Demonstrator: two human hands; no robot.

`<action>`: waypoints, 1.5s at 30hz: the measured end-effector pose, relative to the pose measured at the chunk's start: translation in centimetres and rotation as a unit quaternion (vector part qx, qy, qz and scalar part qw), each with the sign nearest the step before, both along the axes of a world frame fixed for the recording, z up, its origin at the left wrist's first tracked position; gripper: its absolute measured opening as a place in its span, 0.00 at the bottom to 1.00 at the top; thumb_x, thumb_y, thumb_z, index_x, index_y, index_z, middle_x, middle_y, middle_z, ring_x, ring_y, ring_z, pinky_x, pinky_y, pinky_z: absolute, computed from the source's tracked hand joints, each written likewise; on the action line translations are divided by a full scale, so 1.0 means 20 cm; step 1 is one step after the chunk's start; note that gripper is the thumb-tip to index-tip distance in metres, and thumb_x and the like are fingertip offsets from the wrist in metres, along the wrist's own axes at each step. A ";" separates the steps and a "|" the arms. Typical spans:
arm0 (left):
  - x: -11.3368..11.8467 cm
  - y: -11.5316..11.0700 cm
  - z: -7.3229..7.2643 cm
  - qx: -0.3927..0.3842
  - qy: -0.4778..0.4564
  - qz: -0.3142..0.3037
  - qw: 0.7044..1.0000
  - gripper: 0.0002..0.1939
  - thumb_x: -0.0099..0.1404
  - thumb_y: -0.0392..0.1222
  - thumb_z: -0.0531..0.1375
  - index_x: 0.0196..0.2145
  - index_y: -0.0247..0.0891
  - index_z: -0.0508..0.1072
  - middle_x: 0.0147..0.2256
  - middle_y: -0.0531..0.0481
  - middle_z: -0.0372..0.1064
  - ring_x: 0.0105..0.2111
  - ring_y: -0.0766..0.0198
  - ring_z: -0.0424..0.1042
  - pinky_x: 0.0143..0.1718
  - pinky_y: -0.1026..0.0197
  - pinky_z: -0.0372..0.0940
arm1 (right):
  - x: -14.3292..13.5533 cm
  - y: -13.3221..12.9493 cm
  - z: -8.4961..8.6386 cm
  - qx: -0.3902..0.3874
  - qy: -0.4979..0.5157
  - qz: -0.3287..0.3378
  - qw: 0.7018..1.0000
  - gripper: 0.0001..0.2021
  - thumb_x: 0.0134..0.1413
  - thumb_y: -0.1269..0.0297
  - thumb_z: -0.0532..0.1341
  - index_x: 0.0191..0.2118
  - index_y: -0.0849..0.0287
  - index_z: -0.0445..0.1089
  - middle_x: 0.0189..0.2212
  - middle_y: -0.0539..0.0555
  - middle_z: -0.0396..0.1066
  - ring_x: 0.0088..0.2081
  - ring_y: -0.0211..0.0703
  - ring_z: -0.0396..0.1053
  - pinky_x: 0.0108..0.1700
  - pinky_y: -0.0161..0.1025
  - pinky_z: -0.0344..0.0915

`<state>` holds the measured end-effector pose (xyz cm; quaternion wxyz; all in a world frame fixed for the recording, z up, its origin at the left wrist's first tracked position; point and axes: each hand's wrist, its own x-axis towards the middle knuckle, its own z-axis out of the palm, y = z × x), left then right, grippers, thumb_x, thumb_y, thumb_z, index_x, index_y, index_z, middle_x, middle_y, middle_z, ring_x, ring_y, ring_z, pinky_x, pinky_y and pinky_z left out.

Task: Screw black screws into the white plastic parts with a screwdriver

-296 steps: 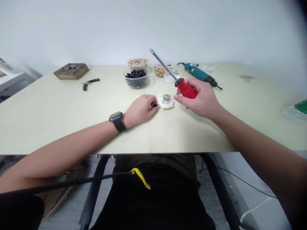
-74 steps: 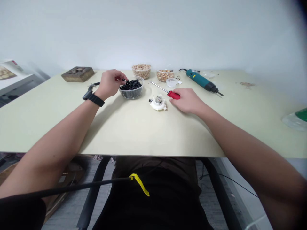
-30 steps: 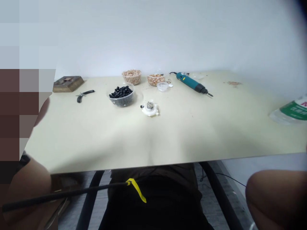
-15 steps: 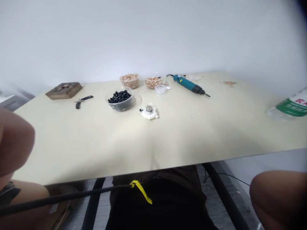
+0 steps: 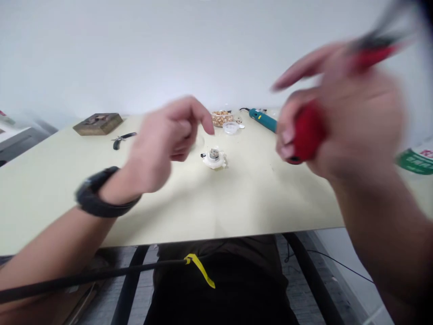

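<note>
My left hand (image 5: 169,140), with a dark band on the wrist, hovers over the table. Its index finger arches down, apart from the other curled fingers, and nothing shows in it. Just right of it sits a small white plastic part with a round metal motor (image 5: 214,155). Raised on the right, my right hand (image 5: 358,113) is closed round a red-handled tool (image 5: 309,131), its index finger stretched out. Motion smears the tool's dark metal end at the upper right, so its exact kind is unclear.
Farther back lie a teal power screwdriver (image 5: 264,120), a tub of tan bits (image 5: 221,118) and a small clear cup (image 5: 231,127). At left are a wooden block (image 5: 98,125) and black-handled pliers (image 5: 118,141). A bottle (image 5: 416,161) lies at right. A black cable with a yellow tie (image 5: 201,269) crosses in front.
Both hands have come up over the table from the lower edges. The red-handled tool now shows in my right hand. My left hand now covers the tub of black pieces.
</note>
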<state>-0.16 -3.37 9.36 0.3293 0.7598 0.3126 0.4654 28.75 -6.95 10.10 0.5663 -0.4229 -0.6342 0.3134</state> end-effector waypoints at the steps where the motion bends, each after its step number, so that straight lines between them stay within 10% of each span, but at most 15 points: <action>1: 0.03 0.02 -0.08 0.055 0.024 0.003 0.998 0.15 0.67 0.32 0.56 0.40 0.47 0.81 0.24 0.53 0.58 0.21 0.61 0.54 0.25 0.52 0.54 | -0.05 0.07 -0.03 0.043 -0.051 0.033 0.997 0.14 0.83 0.46 0.69 0.44 0.47 0.79 0.26 0.46 0.70 0.22 0.40 0.66 0.25 0.44 0.62; 5: 0.08 0.12 -0.37 0.190 0.155 -0.002 0.969 0.14 0.84 0.37 0.51 0.55 0.44 0.76 0.38 0.49 0.78 0.34 0.57 0.76 0.40 0.51 0.73 | -0.01 0.33 -0.26 0.027 -0.227 -0.016 0.973 0.12 0.64 0.55 0.76 0.37 0.51 0.74 0.28 0.50 0.73 0.30 0.46 0.69 0.34 0.46 0.64; 9: 0.06 0.18 -0.50 0.255 0.193 -0.029 0.947 0.18 0.85 0.31 0.51 0.62 0.40 0.76 0.53 0.42 0.86 0.47 0.58 0.84 0.49 0.55 0.78 | 0.10 0.45 -0.42 0.022 -0.258 0.020 0.966 0.11 0.62 0.52 0.72 0.42 0.54 0.78 0.38 0.56 0.81 0.40 0.54 0.75 0.43 0.50 0.68; 22: 0.05 0.29 -0.61 0.048 0.154 -0.076 0.984 0.10 0.74 0.30 0.68 0.43 0.41 0.91 0.42 0.49 0.92 0.42 0.59 0.90 0.49 0.60 0.80 | 0.09 0.44 -0.50 0.024 -0.347 0.074 0.935 0.19 0.73 0.45 0.67 0.49 0.56 0.83 0.43 0.59 0.86 0.42 0.54 0.78 0.47 0.48 0.67; 45: 0.07 0.34 -0.65 0.014 0.084 0.033 0.996 0.08 0.68 0.45 0.78 0.42 0.41 0.94 0.36 0.47 0.89 0.34 0.59 0.79 0.42 0.55 0.71 | 0.09 0.45 -0.53 0.017 -0.376 0.081 0.923 0.19 0.69 0.48 0.67 0.51 0.58 0.86 0.44 0.60 0.87 0.42 0.54 0.78 0.47 0.48 0.67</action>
